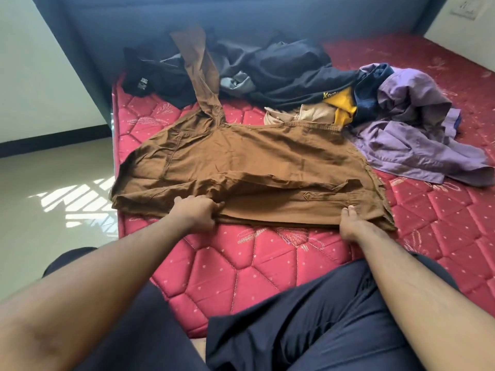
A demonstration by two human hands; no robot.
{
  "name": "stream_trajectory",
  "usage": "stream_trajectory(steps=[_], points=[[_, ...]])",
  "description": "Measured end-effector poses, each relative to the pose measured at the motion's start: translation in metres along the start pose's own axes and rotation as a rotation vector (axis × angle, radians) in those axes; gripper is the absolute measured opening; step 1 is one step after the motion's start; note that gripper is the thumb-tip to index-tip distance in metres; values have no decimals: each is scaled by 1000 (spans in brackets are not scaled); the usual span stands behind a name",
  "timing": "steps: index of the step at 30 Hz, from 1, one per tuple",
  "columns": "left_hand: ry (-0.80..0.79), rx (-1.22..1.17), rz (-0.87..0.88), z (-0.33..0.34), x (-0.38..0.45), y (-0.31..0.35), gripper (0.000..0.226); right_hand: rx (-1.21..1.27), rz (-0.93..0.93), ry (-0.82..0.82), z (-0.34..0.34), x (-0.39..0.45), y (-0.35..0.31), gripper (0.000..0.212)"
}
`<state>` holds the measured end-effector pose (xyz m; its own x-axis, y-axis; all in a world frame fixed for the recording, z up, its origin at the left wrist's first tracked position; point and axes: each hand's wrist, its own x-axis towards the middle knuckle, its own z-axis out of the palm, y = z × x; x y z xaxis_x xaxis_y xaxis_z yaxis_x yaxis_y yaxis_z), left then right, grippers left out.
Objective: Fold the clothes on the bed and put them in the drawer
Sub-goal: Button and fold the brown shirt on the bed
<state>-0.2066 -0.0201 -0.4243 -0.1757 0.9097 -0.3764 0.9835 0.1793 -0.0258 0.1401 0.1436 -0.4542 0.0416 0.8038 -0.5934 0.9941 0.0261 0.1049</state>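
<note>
A brown shirt (249,162) lies spread on the red quilted mattress (267,263), one sleeve stretching back toward the headboard. My left hand (197,211) grips the shirt's near edge at its left-middle, fingers curled into the fabric. My right hand (351,222) holds the same near edge further right, fingers tucked under the cloth and thumb on top. The near edge is lifted slightly off the mattress between the two hands.
Unfolded clothes lie behind the shirt: a black garment (155,76), a dark grey and black pile (281,68), a yellow and navy piece (345,105), a beige piece (300,115), a purple shirt (417,140). A blue headboard (241,17) is at the back, floor (53,199) left.
</note>
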Motion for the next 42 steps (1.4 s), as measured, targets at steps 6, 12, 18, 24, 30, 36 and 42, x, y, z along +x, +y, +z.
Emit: stream_trajectory(steps=[6,12,18,24,30,36,42], points=[[341,-33,243,-8,22,39,33,-203,-2,120,-23,-47,-21,68],[532,-125,502,-9,61,74,33,-57,-466,549,-19,-54,-56,48],[138,-160,128,14,82,68,115,-7,-553,188,0,-16,-73,78],[150,-209,40,29,87,61,136,132,-158,9,-20,20,2,142],[306,-207,13,5,86,87,96,85,-47,249,-42,7,4,119],[327,-213,138,16,109,142,70,86,-597,508,-24,12,-86,56],[329,-182,95,22,111,146,65,217,-427,544,-57,52,-13,34]])
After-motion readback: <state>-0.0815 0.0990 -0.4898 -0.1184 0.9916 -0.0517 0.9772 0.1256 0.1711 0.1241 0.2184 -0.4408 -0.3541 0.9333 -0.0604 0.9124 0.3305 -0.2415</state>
